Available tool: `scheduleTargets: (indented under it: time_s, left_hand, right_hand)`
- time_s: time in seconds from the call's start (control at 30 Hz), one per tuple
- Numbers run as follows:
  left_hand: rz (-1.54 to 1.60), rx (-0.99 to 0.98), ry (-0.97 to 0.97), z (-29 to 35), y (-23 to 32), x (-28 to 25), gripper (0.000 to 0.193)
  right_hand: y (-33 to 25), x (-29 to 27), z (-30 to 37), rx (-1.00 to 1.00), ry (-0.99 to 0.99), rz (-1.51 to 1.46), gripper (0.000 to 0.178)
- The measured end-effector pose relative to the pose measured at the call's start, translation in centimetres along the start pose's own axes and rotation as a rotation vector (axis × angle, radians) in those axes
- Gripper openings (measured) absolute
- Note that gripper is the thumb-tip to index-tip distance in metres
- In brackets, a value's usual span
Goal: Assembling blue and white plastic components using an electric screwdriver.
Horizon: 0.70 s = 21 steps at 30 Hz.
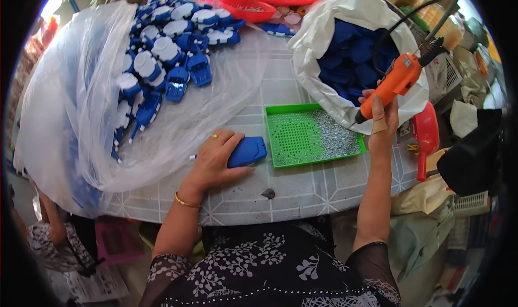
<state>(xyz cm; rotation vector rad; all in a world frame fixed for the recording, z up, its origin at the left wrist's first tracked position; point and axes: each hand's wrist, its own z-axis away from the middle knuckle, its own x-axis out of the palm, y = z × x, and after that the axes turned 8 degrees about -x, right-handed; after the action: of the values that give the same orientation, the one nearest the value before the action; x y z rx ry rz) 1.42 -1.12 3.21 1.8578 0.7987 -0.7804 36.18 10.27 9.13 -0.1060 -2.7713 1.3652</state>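
Ref point: the green rectangular plastic tray (270, 145). My left hand (217, 157) is just left of it, clamped over the left end of 1 flat blue plastic housing (248, 151): fingers over the top, thumb along the near edge. Can't tell how far the fingertips wrap under. Housing lies on the grey patterned table (313, 193), right end near the tray's left wall; I read that as bracing it on something firm with the rest of its top face clear.

Right hand (384, 112): fingers wrapped round the lower body of 1 orange electric screwdriver (396, 83), dark nose angled down-left by the tray's far right corner. Low grip probably gives finer aim. Can't tell if the nose touches anything.

Tray's right side carries a dense spread of small silvery metal pieces (340, 137), look like screws; likely kept tool-side to shorten the reach.

Beyond the tray, to the right: white sack (306, 37), mouth wide open on dark-blue plastic parts (350, 53), presumably for easy picking. Left and beyond the tray: clear plastic bag (65, 107) spread under piled blue-and-white plastic assemblies (162, 50), probably to keep them together.
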Motion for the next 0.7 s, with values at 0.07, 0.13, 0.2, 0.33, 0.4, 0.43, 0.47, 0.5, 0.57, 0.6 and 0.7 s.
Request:
scheduleTargets:
  time_s: [0.07, 0.13, 0.2, 0.33, 0.4, 0.43, 0.47, 0.5, 0.57, 0.6, 0.7]
  left_hand:
    - [0.004, -0.006, 0.004, 0.2, -0.6, 0.1, 0.065]
    - [0.01, -0.009, 0.007, 0.3, -1.1, 0.3, 0.065]
    - [0.015, 0.012, -0.003, 0.3, -1.2, 0.3, 0.064]
    - [0.031, 0.014, 0.021, 0.6, -1.5, 0.3, 0.063]
    - [0.0, -0.014, -0.026, 0.7, -1.6, 0.2, 0.063]
    - [0.002, -0.024, -0.022, 0.8, -1.8, 0.4, 0.063]
    - [0.006, 0.002, -0.003, 0.8, -1.9, 0.6, 0.063]
    - [0.011, 0.03, 0.015, 0.8, -2.0, 0.8, 0.062]
    - [0.016, 0.021, 0.017, 0.7, -1.9, 0.8, 0.062]
    - [0.021, 0.02, 0.015, 0.7, -1.8, 0.7, 0.062]
    - [0.012, 0.01, 0.009, 0.6, -1.8, 0.6, 0.062]
  right_hand:
    - [0.9, 0.0, -0.1, -0.032, -0.094, -0.027, 0.048]
    - [0.2, 0.7, -0.1, -0.021, -0.127, -0.16, 0.046]
    - [-0.8, 1.9, 0.0, 0.015, -0.15, -0.233, 0.045]
    - [-1.6, 4.7, 0.1, 0.107, -0.226, -0.425, 0.041]
    - [-1.1, 5.6, 0.4, 0.084, -0.294, -0.494, 0.042]
    - [-0.9, 6.6, 0.9, 0.103, -0.295, -0.524, 0.042]
    - [-0.2, 7.3, 1.5, 0.136, -0.297, -0.549, 0.04]
    - [0.5, 7.9, 2.2, 0.169, -0.297, -0.571, 0.038]
    - [0.8, 9.8, 3.3, 0.177, -0.287, -0.587, 0.031]
    - [0.9, 10.7, 3.6, 0.17, -0.278, -0.563, 0.029]
    - [1.6, 12.0, 4.0, 0.191, -0.265, -0.544, 0.027]
